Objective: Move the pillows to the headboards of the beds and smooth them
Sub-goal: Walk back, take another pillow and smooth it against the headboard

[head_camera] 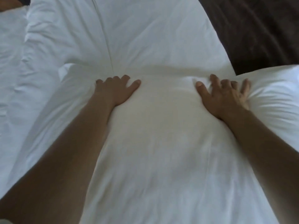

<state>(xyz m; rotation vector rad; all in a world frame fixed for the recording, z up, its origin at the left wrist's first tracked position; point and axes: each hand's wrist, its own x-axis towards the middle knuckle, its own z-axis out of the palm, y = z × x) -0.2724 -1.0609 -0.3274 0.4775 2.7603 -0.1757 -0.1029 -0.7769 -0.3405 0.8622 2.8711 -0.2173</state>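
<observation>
Rumpled white bedding fills the far left. Next to it, a far pillow in a white case lies across the top of the view, a long seam running down its left part. In front of it, the near pillow stretches toward the camera, its far edge touching the far pillow. The left hand lies palm down on this near pillow, its fingers slightly bent over the far edge and the thumb spread out to the right, pressing a dent into the filling. The right hand presses on the same pillow further right, fingers splayed wide, with creases fanning out beside it. A dark brown surface fills the upper right corner; whether it is a headboard cannot be told.
</observation>
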